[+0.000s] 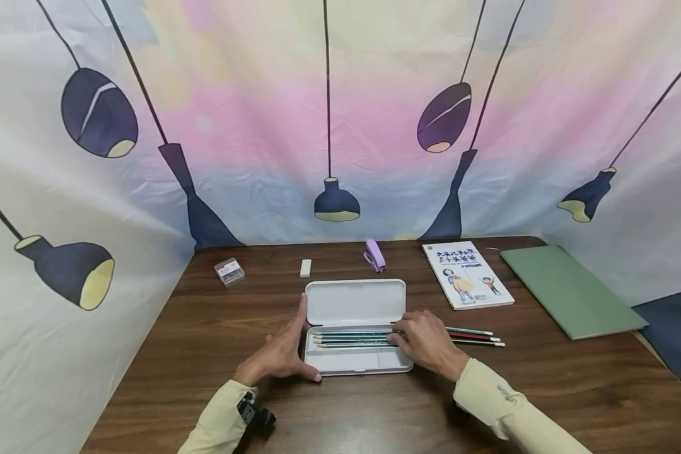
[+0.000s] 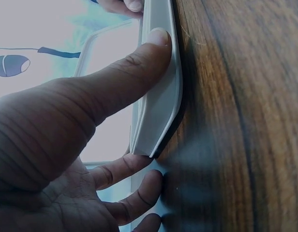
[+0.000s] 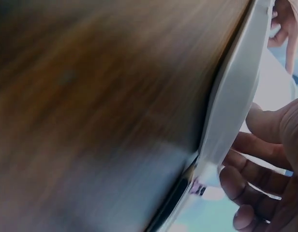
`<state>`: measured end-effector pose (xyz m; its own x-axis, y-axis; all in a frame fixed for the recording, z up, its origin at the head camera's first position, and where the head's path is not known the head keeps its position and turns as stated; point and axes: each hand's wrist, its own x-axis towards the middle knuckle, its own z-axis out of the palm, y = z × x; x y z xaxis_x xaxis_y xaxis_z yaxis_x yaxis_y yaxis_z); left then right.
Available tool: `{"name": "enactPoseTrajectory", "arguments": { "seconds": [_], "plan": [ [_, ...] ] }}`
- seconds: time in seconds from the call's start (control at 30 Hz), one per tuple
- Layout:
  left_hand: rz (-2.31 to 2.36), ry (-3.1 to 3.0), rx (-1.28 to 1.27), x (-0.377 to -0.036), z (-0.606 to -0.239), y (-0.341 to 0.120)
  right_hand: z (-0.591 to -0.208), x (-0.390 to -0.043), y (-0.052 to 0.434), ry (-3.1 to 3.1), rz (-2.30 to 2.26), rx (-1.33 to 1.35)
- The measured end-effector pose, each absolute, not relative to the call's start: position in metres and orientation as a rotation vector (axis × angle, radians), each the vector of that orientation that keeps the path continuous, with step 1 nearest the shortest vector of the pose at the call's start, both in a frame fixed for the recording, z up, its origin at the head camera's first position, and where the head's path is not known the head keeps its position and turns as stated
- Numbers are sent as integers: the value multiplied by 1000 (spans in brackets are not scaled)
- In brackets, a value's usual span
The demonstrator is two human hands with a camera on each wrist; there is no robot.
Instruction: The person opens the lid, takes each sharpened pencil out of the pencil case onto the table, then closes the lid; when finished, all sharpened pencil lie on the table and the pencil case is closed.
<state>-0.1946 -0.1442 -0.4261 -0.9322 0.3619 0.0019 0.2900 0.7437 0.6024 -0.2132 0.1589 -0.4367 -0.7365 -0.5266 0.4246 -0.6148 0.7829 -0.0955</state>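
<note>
A white pencil case [image 1: 340,362] lies on the table, its lid [image 1: 355,302] tipped back. My left hand [image 1: 280,353] grips the left end, thumb on the front wall [image 2: 161,87] and fingers round the corner. Several pencils [image 1: 352,338] lie in the long rear compartment, points to the left. Over the right end, my right hand [image 1: 428,340] has its fingers curled down and pinches at the pencils' ends, which it hides. Beyond that hand, more pencils [image 1: 479,338] rest on the table beside the case; one pencil's pointed end [image 3: 187,176] shows close to the case's wall.
Along the back stand a small clear box [image 1: 229,272], a white eraser [image 1: 306,268] and a purple stapler [image 1: 374,255]. A book [image 1: 468,275] and a green folder [image 1: 573,290] lie at the right. A printed cloth hangs behind the table.
</note>
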Motion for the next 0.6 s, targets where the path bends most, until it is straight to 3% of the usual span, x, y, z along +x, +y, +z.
{"name": "enactPoseTrajectory", "arguments": {
  "seconds": [0.23, 0.6],
  "plan": [
    [939, 2818, 511, -194, -426, -143, -439, -216, 179, -2489, 421, 821],
    [930, 2835, 549, -193, -425, -142, -445, -205, 226, -2703, 178, 683]
  ]
}}
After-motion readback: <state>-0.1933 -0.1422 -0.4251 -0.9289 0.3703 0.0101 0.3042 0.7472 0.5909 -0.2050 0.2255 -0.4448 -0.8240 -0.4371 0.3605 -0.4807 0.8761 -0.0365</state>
